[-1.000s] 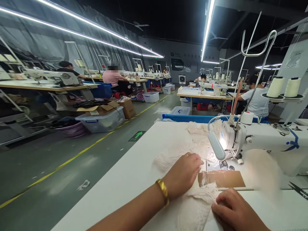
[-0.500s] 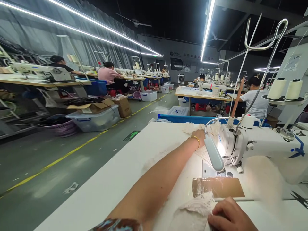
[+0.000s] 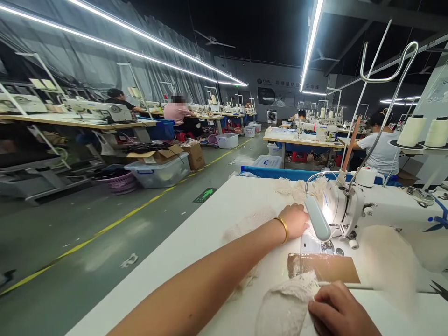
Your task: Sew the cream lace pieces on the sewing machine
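My left hand (image 3: 294,221) reaches across the white table to the left side of the sewing machine (image 3: 345,205). Its fingers bend down onto pale lace fabric (image 3: 249,225), part of which runs under my forearm; the lamp hides the fingertips. Close to the front, my right hand (image 3: 341,309) is closed, pinching the edge of a sheer cream lace piece (image 3: 285,303) that lies on the table. Between the hands lies a brown taped card (image 3: 324,269), just in front of the needle plate. More crumpled lace (image 3: 299,189) rests behind my left hand.
A grey lamp (image 3: 318,218) hangs beside the needle. Dark scissors (image 3: 440,290) lie at the right edge. Thread cones (image 3: 412,132) stand on the right. A blue cloth trough (image 3: 276,172) borders the table's far side. Other people sit at machines across the aisle and ahead.
My left hand has come slightly back toward me, from the crumpled lace to beside the needle area. My right hand keeps its pinch on the lace piece. The view has turned a little left.
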Demonstrator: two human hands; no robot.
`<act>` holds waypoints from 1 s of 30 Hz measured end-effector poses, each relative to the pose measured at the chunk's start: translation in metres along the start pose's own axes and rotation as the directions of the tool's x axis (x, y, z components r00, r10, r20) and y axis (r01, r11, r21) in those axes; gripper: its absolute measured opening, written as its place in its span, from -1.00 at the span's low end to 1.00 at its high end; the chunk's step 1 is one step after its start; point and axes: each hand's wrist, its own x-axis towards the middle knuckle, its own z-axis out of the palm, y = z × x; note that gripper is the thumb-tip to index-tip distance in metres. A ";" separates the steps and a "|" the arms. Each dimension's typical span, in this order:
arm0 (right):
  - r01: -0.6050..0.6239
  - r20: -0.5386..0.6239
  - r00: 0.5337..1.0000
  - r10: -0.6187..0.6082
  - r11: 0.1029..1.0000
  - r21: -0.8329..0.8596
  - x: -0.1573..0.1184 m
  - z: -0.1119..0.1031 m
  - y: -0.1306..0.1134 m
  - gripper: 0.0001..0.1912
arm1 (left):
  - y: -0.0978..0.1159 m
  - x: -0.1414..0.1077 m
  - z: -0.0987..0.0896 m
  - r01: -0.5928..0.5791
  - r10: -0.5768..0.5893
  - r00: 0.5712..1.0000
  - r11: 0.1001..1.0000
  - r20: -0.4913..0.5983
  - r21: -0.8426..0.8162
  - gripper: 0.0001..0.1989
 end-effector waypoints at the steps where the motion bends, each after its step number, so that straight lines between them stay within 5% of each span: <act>1: 0.012 0.004 1.000 -0.012 1.000 -0.014 0.001 -0.002 0.000 -0.73 | 0.004 0.001 -0.003 0.009 -0.009 1.000 1.000 -0.016 0.008 -0.92; 5: 0.086 -0.025 0.996 -0.086 0.996 -0.002 0.003 -0.005 0.001 -0.67 | 0.011 -0.006 -0.013 -0.001 0.003 0.999 1.000 -0.052 0.023 -0.86; 11: 0.068 -0.019 0.998 -0.067 0.997 0.038 0.007 -0.010 -0.002 -0.70 | 0.002 -0.024 -0.009 0.044 -0.043 0.999 0.997 -0.010 0.068 -0.91; 16: 0.042 -0.023 0.999 -0.039 0.988 0.150 0.010 -0.028 -0.013 -0.72 | 0.018 -0.043 -0.013 0.027 -0.025 0.998 0.999 -0.064 0.025 -0.82; 20: 0.000 -0.057 0.998 0.012 0.980 0.201 0.012 -0.037 -0.021 -0.73 | 0.032 -0.080 -0.015 -0.019 0.022 0.999 0.997 0.042 -0.078 -0.80; 24: -0.050 -0.040 0.997 0.061 0.973 0.227 0.010 -0.038 -0.021 -0.76 | 0.033 -0.108 -0.007 0.078 -0.044 0.988 0.971 0.151 -0.228 -0.82; 30: -0.177 -0.051 0.979 0.198 0.947 0.268 0.007 -0.037 -0.018 -0.79 | 0.034 -0.106 0.003 0.149 -0.091 0.979 0.929 0.181 -0.339 -0.89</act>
